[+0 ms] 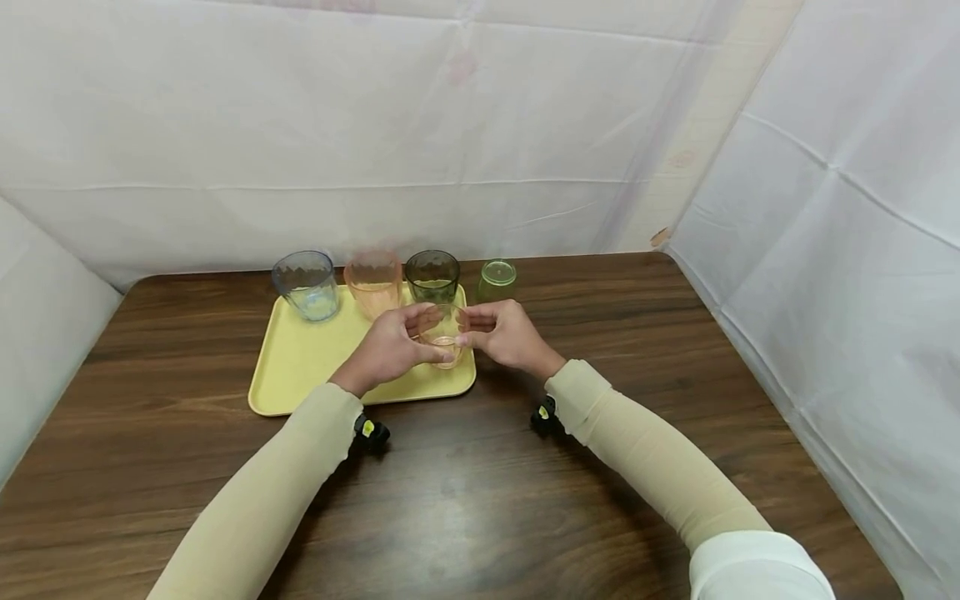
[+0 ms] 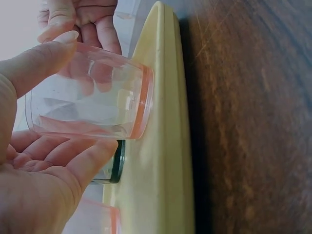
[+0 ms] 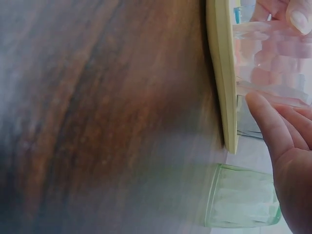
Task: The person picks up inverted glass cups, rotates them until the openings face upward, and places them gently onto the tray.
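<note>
I hold the pink cup (image 1: 444, 335) w/ both hands over the tray's (image 1: 300, 367) right-front corner, approx 5 o'clock on the tray. Left hand (image 1: 386, 350) wraps the wall, thumb (image 2: 36, 63) on one side, fingers (image 2: 85, 161) on the other; right hand (image 1: 504, 335) pinches the opposite side near the rim. It's clear thin plastic, so prob light, stiff, smooth and a bit slippery; best held round the wall, not squeezed hard. At 12 o'clock stand the dark cup (image 1: 432, 276), a 2nd pink cup (image 1: 372, 282) and the blue cup (image 1: 306, 285), close in a row. The green cup (image 1: 497, 279) sits off the tray at 1 o'clock. Open table (image 1: 675, 333) lies at 3 and 6 o'clock.
</note>
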